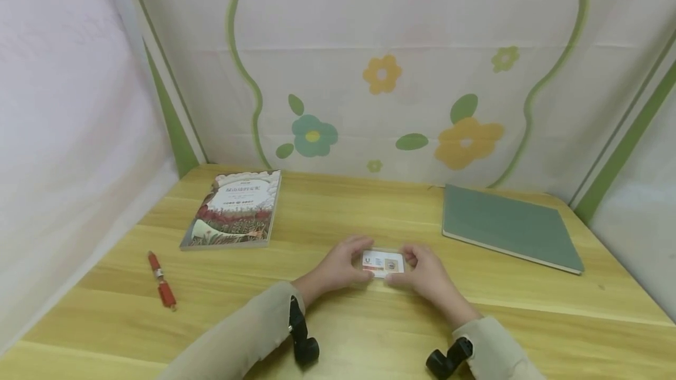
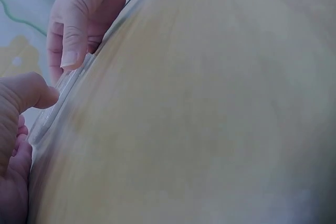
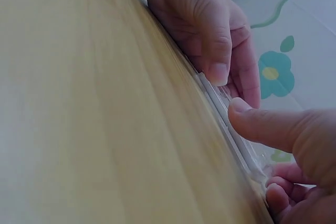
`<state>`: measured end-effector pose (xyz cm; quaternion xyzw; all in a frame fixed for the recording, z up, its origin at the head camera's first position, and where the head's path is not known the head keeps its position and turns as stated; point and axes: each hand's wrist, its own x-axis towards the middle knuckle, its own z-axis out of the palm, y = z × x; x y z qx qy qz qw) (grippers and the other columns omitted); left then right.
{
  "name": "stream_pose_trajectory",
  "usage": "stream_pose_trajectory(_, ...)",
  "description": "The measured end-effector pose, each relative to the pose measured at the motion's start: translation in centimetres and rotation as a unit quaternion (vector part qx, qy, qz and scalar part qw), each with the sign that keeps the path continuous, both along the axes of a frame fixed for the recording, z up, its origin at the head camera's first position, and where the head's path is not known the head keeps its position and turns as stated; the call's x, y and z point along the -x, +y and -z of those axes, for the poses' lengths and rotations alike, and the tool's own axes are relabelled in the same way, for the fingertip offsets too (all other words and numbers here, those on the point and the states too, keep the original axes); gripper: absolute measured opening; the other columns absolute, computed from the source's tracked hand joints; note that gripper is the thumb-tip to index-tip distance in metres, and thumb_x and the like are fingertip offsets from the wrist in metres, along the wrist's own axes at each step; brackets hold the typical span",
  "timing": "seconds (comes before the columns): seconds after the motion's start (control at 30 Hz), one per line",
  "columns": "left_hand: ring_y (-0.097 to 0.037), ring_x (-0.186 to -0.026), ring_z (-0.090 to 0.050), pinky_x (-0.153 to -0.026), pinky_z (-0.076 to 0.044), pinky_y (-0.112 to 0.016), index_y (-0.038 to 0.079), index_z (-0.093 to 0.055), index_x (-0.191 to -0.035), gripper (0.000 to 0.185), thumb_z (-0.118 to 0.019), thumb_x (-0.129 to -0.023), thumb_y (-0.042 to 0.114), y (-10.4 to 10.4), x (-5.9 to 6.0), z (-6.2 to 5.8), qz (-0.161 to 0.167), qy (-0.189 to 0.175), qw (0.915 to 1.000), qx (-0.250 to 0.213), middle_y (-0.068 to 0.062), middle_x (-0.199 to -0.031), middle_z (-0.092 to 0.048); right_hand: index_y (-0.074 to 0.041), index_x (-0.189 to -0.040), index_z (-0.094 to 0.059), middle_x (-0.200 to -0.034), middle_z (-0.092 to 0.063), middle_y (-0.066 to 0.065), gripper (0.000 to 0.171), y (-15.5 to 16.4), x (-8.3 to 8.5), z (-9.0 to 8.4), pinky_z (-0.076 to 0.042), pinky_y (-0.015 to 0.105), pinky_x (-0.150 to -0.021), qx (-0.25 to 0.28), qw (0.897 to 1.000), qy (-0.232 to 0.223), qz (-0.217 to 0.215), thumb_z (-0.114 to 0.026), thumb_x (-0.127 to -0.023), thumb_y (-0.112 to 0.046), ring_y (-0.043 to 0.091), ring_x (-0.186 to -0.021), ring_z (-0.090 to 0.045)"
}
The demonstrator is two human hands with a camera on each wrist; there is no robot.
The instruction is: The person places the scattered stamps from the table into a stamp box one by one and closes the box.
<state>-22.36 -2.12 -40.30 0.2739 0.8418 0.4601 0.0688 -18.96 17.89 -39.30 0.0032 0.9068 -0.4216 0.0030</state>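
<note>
A white card in a clear plastic holder (image 1: 377, 260), with red and blue print and a small picture, lies flat close over the table between the two hands. My left hand (image 1: 343, 265) holds its left end, thumb at the near edge and fingers at the far edge. At the right end my right hand (image 1: 425, 274) grips it in the same way. Both wrist views show the holder's clear edge (image 2: 63, 98) side-on at table level, with the thumbs over it. The fingertips on the far side are partly hidden.
An illustrated paperback book (image 1: 235, 210) lies at the back left. Nearer on the left is a red pen (image 1: 162, 281). A green hardcover book (image 1: 509, 227) lies at the back right. Flower-printed cloth (image 1: 338, 75) hangs behind the wooden table (image 1: 327, 216).
</note>
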Motion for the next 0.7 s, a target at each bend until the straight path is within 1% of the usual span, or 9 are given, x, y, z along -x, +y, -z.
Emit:
stream_pose_trajectory(0.1, -0.027, -0.127, -0.043, -0.107, -0.034, -0.040, 0.003, -0.046, -0.134, 0.070, -0.074, -0.070, 0.010, 0.05, -0.06, -0.04, -0.003, -0.005, 1.0000, 0.008, -0.010, -0.140, -0.043, -0.001, -0.113, -0.058, -0.108, -0.055, 0.012, 0.068, 0.02, -0.04, 0.10, -0.046, 0.040, -0.084, 0.002, 1.000, 0.002, -0.001, -0.087, -0.059, -0.030, 0.024, -0.097, -0.051)
stream_pose_trajectory(0.27, -0.026, -0.127, -0.043, -0.107, -0.033, -0.041, 0.003, -0.047, -0.133, 0.069, -0.073, -0.071, 0.012, 0.24, -0.11, -0.25, -0.002, 0.001, 0.9998, 0.020, -0.009, -0.139, -0.045, 0.000, -0.117, -0.056, -0.109, -0.056, 0.013, 0.072, 0.23, -0.09, 0.21, -0.046, 0.040, -0.085, 0.001, 1.000, 0.004, 0.001, -0.087, -0.059, -0.031, 0.024, -0.098, -0.051)
stream_pose_trajectory(0.37, -0.025, -0.126, -0.043, -0.107, -0.033, -0.041, 0.003, -0.048, -0.133, 0.068, -0.073, -0.070, 0.013, 0.29, -0.18, -0.41, 0.004, 0.008, 0.9995, 0.031, -0.008, -0.138, -0.045, 0.001, -0.118, -0.056, -0.109, -0.056, 0.013, 0.076, 0.31, -0.23, 0.18, -0.047, 0.040, -0.084, -0.010, 1.000, 0.005, 0.001, -0.087, -0.058, -0.033, 0.023, -0.098, -0.052)
stream_pose_trajectory(0.53, -0.024, -0.127, -0.042, -0.107, -0.033, -0.041, 0.005, -0.048, -0.133, 0.068, -0.073, -0.071, 0.014, 0.27, -0.31, -0.58, 0.014, 0.008, 0.9987, 0.049, -0.006, -0.138, -0.045, 0.003, -0.118, -0.056, -0.112, -0.054, 0.015, 0.077, 0.25, -0.39, 0.11, -0.047, 0.041, -0.083, -0.037, 0.999, 0.011, -0.008, -0.087, -0.058, -0.034, 0.024, -0.097, -0.052)
stream_pose_trajectory(0.7, -0.024, -0.127, -0.041, -0.107, -0.032, -0.041, 0.006, -0.047, -0.134, 0.069, -0.073, -0.072, 0.016, 0.27, -0.13, -0.78, 0.022, 0.007, 0.9975, 0.066, -0.006, -0.139, -0.044, 0.003, -0.114, -0.057, -0.111, -0.056, 0.015, 0.070, 0.20, -0.11, -0.31, -0.047, 0.041, -0.082, -0.052, 0.998, 0.011, -0.024, -0.087, -0.059, -0.031, 0.023, -0.094, -0.052)
